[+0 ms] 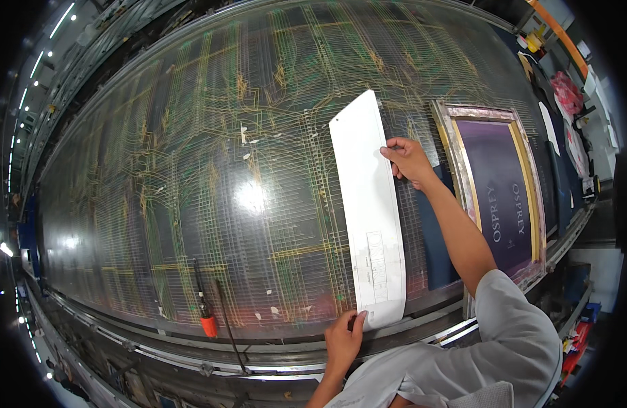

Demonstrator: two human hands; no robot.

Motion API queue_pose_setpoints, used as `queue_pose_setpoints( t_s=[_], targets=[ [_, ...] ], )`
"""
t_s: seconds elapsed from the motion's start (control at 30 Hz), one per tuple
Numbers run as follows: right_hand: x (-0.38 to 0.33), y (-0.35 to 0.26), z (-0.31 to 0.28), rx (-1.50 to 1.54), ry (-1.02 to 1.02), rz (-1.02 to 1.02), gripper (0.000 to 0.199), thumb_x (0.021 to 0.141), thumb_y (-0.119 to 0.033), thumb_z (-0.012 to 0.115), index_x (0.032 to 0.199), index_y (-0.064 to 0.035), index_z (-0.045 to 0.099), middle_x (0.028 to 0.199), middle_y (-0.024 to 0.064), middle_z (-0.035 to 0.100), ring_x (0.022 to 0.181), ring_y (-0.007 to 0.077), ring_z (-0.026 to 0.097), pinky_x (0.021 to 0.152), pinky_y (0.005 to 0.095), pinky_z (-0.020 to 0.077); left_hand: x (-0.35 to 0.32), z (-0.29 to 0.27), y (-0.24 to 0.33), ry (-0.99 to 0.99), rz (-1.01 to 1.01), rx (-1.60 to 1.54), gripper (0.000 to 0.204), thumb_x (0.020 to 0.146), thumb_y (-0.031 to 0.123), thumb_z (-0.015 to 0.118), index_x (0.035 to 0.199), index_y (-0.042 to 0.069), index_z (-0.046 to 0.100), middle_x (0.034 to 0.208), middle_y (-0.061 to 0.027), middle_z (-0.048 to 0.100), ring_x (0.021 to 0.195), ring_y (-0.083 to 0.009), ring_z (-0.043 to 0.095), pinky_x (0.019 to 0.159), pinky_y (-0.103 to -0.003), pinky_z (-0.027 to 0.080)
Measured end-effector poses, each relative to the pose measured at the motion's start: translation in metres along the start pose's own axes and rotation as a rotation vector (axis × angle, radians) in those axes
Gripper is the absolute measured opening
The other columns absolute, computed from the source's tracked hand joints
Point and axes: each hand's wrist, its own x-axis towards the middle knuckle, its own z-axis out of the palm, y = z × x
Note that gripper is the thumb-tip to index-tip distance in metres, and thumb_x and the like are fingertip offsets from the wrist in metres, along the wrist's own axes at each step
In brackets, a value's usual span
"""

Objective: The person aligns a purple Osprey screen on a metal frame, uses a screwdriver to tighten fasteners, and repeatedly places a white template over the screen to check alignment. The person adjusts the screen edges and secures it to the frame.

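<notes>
From where I stand, a long, smooth white strip (pixel 368 190), one end cut at a slant, extends away from the person over the table, the right hand (pixel 410 162) pinching its right edge between thumb and fingers, the left hand (pixel 344 340) pinching its near left corner. Thin outlined lettering marks its near end. Beyond it, pale lettering shows on purple mesh (pixel 489 153) in a rectangular frame (pixel 480 112), and scratched coloured lines crisscross the glossy dark table (pixel 123 204).
</notes>
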Motion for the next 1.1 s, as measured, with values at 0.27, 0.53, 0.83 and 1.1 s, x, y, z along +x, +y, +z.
queue_pose_setpoints(
  t_s=[0.27,0.53,0.83,1.1],
  targets=[
    [0.036,-0.029,0.036,-0.268,0.024,-0.045,0.028,0.089,-0.027,0.077,0.086,-0.0013,0.068,0.057,0.0038,0.063,0.045,0.0094,0.056,0.044,0.0269,0.0447,0.014,0.0,0.001,0.098,0.02,-0.065,0.038,0.091,0.019,0.077,0.126,0.009,0.068,0.087,-0.016,0.072,0.074,-0.0248,0.071,0.07,-0.035,0.055],
    [0.047,-0.033,0.037,-0.51,-0.009,-0.035,0.037,0.085,-0.036,0.081,0.074,-0.0037,0.066,0.057,0.0048,0.062,0.047,0.0102,0.058,0.046,0.0287,0.0456,0.016,0.0,0.0,0.108,0.18,-0.042,0.031,0.091,0.014,0.076,0.121,0.007,0.072,0.085,-0.0164,0.073,0.073,-0.0257,0.071,0.069,-0.034,0.055],
    [0.08,-0.039,0.035,-0.397,0.04,0.003,0.036,0.085,-0.035,0.082,0.078,-0.0035,0.067,0.058,0.0035,0.062,0.044,0.0078,0.052,0.041,0.0265,0.0383,0.021,0.0,-0.005,0.119,0.217,-0.016,0.032,0.088,0.004,0.077,0.12,0.005,0.073,0.08,-0.0144,0.071,0.064,-0.0208,0.067,0.061,-0.031,0.052],
    [0.085,-0.037,0.038,-0.322,0.038,0.064,0.033,0.084,-0.029,0.083,0.074,-0.0035,0.065,0.057,0.003,0.06,0.043,0.0073,0.05,0.04,0.026,0.0379,0.015,0.005,-0.024,0.016,0.034,0.054,0.035,0.091,0.009,0.073,0.126,0.01,0.072,0.103,-0.0231,0.073,0.094,-0.0373,0.071,0.087,-0.046,0.053]
  ],
)
